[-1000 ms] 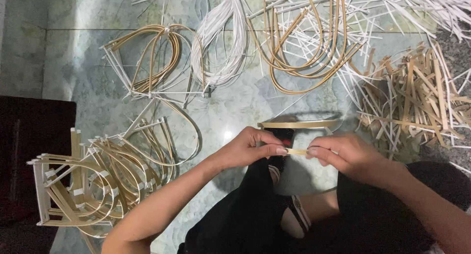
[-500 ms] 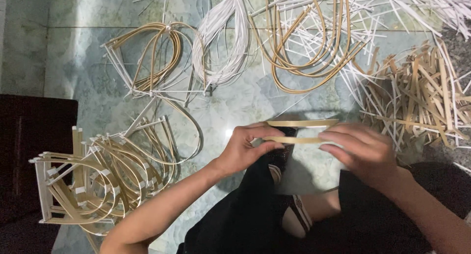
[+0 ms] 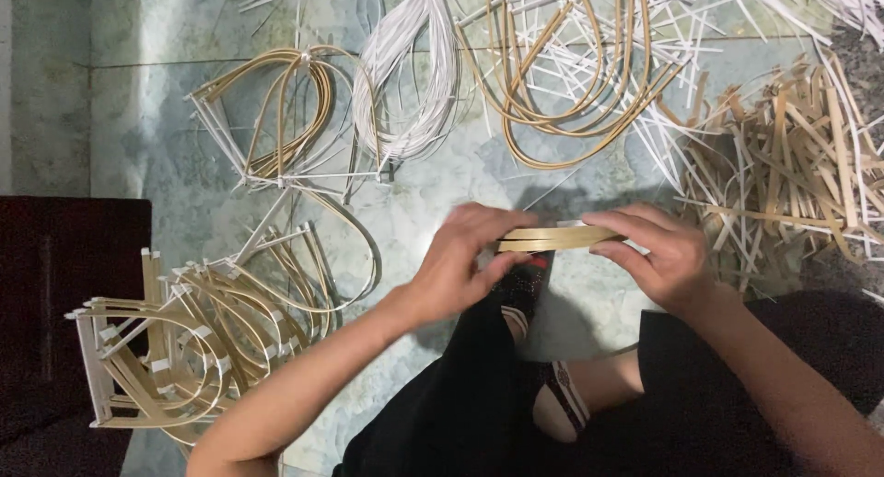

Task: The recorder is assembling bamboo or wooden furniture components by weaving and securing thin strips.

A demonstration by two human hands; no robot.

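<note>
Both hands have drawn closer since the earlier frame, and the strips now lie stacked as one; the left hand (image 3: 460, 265) pinches one end of the bamboo strip bundle (image 3: 557, 238), the right hand (image 3: 658, 256) the other, fingers closed on it above the knees. Keeping the edges flush and the grip even would serve best, I judge; how many strips it holds is hard to tell; beyond lie finished frames (image 3: 198, 343), bent loops (image 3: 571, 99) and, cut off at the edge, loose strips (image 3: 801, 173).
</note>
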